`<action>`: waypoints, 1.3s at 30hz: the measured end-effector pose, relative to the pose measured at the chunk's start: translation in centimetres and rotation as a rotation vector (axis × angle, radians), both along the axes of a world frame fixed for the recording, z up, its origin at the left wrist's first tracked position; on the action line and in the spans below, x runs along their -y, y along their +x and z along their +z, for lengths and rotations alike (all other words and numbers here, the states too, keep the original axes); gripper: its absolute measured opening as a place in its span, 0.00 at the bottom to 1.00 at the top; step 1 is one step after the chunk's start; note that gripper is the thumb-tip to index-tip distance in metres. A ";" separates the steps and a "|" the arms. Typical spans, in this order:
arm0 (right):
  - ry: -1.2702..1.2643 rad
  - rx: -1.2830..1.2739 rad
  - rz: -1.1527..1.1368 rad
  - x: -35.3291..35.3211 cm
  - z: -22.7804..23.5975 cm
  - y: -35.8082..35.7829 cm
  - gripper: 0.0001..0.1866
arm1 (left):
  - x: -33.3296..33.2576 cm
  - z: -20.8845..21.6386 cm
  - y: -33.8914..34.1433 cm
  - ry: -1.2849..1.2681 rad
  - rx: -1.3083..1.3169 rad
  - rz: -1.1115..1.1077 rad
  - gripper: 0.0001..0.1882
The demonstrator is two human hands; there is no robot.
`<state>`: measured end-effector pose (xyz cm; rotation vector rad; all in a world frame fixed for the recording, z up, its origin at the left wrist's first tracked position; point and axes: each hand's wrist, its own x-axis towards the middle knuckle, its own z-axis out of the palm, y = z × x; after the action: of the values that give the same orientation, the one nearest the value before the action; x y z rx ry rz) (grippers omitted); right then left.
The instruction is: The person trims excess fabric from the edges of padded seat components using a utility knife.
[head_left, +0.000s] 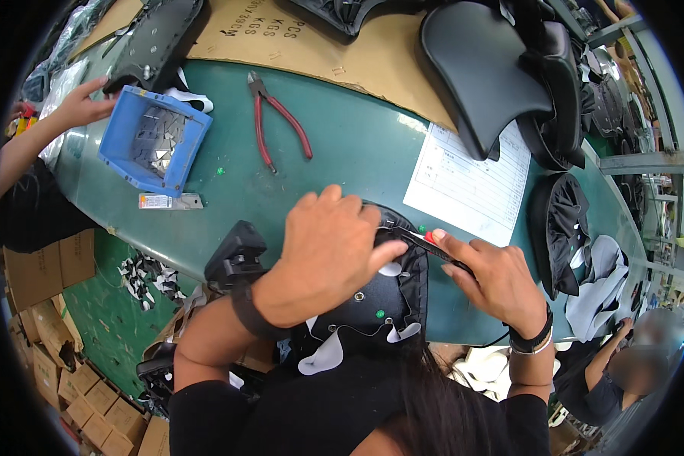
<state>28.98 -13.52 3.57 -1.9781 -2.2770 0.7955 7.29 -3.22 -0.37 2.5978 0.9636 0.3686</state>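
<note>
In front of my body lies a black padded seat (368, 300), underside up, with metal-ringed holes, a green dot and white fabric flaps around its rim. My left hand (327, 239) curls over its upper left edge, thumb stretched across toward the blade. My right hand (494, 277) grips a slim black utility knife (450, 257) with a red part near the thumb. The knife's tip touches or nearly touches the cover's gathered upper edge, close to my left thumb. What my left fingertips pinch is hidden behind the hand.
Red-handled pliers (260, 114), a blue bin (118, 144) of metal pieces and a printed sheet (463, 182) lie on the green table (342, 129). Black seats (471, 68) rest on cardboard (304, 45) behind. Another person's hand (83, 102) reaches in at left.
</note>
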 end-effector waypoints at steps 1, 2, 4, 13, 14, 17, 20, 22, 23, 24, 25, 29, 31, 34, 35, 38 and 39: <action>-0.005 -0.007 -0.004 0.0 -0.3 0.1 0.26 | -0.3 -0.3 0.1 -0.008 -0.002 0.000 0.09; -0.012 -0.014 -0.009 0.2 -0.6 0.1 0.27 | -0.8 -0.7 0.2 -0.178 0.061 -0.022 0.12; 0.023 -0.081 -0.100 2.5 -2.3 -0.7 0.28 | -2.6 -1.0 0.5 -0.351 0.133 -0.065 0.16; 0.076 -0.213 -0.334 8.3 -2.3 -2.3 0.29 | -1.5 1.2 0.6 -0.697 0.414 -0.253 0.09; 0.072 -0.215 -0.336 7.5 -1.8 -2.0 0.29 | -0.5 1.6 0.8 -0.311 -0.058 -0.256 0.10; -0.118 -0.194 -0.298 5.9 -0.8 -1.8 0.29 | 0.6 1.0 0.6 -0.170 -0.187 -0.363 0.09; -0.094 -0.243 -0.346 8.1 -2.1 -2.1 0.30 | -0.7 -0.4 1.4 -0.400 0.144 -0.243 0.08; -0.082 -0.321 -0.401 10.9 -1.9 -2.0 0.29 | -0.9 -0.4 1.4 -0.243 0.707 -0.198 0.07; -0.090 -0.286 -0.384 12.1 -1.4 -1.8 0.28 | -0.5 -0.2 1.6 -0.426 1.036 -0.205 0.04; -0.097 -0.247 -0.365 12.6 -1.2 -1.7 0.27 | -0.2 0.2 1.3 -0.429 1.036 -0.207 0.04; -0.037 -0.238 -0.339 12.5 -1.3 -1.6 0.27 | 0.2 1.0 0.9 -0.836 0.935 -0.138 0.03; -0.120 -0.089 -0.260 9.8 -0.2 -0.2 0.26 | 2.6 0.7 2.2 -0.289 0.163 -0.381 0.07; -0.148 -0.038 -0.205 7.9 0.9 -0.3 0.26 | 3.2 0.7 2.0 -0.090 -0.077 -0.407 0.10; -0.198 0.006 -0.177 8.1 0.4 -0.6 0.27 | 2.8 -1.6 2.9 -0.148 0.107 -0.470 0.13; -0.131 -0.072 -0.224 9.1 -0.5 -1.0 0.28 | 2.4 -1.9 2.8 -0.279 0.229 -0.424 0.14; 0.073 -0.196 -0.337 12.9 -2.0 -2.1 0.29 | 0.6 -0.7 2.7 -0.929 0.554 -0.175 0.17; -0.001 -0.198 -0.422 14.1 -1.5 -3.1 0.29 | 0.2 -1.2 2.4 -1.110 0.859 -0.091 0.15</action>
<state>25.85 -27.63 2.08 -2.1565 -1.6701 0.8930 9.73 -3.37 -1.60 1.2583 0.4801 0.6150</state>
